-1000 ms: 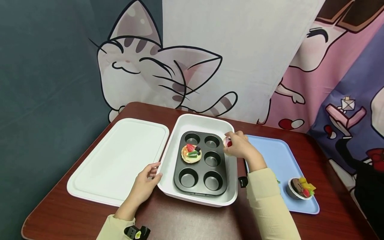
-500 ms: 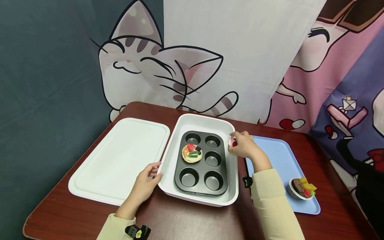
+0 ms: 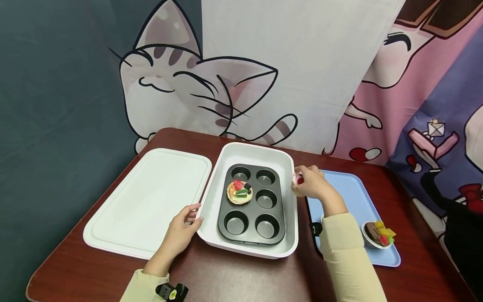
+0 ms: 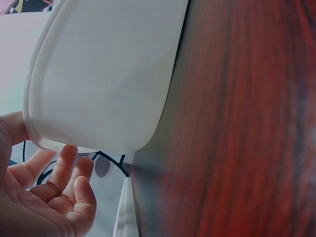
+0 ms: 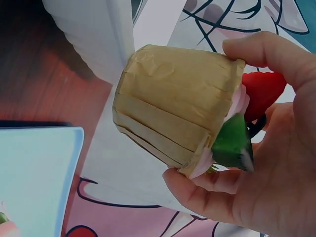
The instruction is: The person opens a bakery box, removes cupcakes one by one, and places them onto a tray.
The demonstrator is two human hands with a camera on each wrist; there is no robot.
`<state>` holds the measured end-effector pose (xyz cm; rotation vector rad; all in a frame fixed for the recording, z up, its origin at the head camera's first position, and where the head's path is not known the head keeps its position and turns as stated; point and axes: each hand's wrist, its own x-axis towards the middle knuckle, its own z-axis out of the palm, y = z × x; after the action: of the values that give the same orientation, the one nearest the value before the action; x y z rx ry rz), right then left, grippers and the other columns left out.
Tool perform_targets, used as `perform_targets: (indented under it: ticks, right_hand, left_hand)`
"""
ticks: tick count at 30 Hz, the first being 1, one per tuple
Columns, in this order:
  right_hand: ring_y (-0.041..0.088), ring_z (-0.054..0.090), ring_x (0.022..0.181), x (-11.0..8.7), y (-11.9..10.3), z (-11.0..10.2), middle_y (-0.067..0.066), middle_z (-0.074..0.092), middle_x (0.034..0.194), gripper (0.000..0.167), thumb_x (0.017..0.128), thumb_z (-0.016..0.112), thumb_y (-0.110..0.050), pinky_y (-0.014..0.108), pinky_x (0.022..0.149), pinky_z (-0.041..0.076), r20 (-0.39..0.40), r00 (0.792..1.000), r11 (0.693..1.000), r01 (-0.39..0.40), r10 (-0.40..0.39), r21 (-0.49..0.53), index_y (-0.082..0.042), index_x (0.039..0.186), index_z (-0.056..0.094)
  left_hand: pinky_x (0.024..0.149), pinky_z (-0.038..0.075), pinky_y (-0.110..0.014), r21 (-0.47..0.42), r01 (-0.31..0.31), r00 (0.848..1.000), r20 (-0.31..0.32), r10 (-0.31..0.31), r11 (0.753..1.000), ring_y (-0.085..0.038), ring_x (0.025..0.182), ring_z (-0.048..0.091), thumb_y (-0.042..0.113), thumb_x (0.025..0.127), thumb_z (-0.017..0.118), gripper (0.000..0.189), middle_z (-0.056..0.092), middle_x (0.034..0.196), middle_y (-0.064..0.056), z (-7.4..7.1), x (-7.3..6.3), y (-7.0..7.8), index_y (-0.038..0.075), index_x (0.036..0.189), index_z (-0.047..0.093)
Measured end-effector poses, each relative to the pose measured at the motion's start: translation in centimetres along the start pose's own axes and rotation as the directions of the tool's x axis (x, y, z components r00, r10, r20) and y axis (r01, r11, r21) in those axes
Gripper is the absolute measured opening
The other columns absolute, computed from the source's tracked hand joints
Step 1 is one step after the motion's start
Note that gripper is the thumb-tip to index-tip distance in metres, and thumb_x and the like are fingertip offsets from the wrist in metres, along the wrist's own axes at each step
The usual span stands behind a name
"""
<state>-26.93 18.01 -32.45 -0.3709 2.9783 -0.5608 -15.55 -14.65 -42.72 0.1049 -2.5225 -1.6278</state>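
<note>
In the head view, my right hand [image 3: 312,182] holds a toy cupcake above the right rim of the white basin [image 3: 241,152]. Thumb and fingers pinch the cupcake [image 5: 168,101], which lies tilted in the right wrist view: brown pleated wrapper, pink cream, a strawberry and a green piece on top. My left hand [image 3: 183,228] grips the basin's near left rim, thumb at the edge and fingers outside it. A dark muffin tin [image 3: 252,212] sits in the basin. One of its cups carries a fruit-topped tart [image 3: 240,193].
On the right lies a blue tray [image 3: 349,184], bearing a chocolate-and-fruit cupcake [image 3: 377,235] near its front corner; my right arm covers part of the tray. A flat white lid [image 3: 147,201] is left of the basin. All stand on the brown table [image 3: 94,268] before a printed curtain.
My right hand has moved to the right with the cupcake, from beside the muffin tin to the basin's right rim. The left hand keeps its grip on the basin.
</note>
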Motion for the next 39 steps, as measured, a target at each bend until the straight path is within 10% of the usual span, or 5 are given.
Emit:
perform_targets:
  ticks: [39]
  right_hand:
    - [0.043, 0.032, 0.099, -2.0, 4.7, -1.2, 0.031, 0.037, 0.112, 0.065, 0.072, 0.058, -0.02, 0.053, 0.072, 0.036, 0.031, 0.992, 0.992, -0.121, 0.12, 0.042, 0.007, 0.126, 0.033]
  left_hand:
    - [0.068, 0.043, -0.03, -0.005, -0.023, 1.0, 0.0, 0.023, 1.0, -0.02, 0.081, 0.056, 0.006, 0.08, 0.06, 0.035, 0.058, 0.09, -0.01, 0.0, -0.1, 0.1, 0.002, 0.114, 0.054]
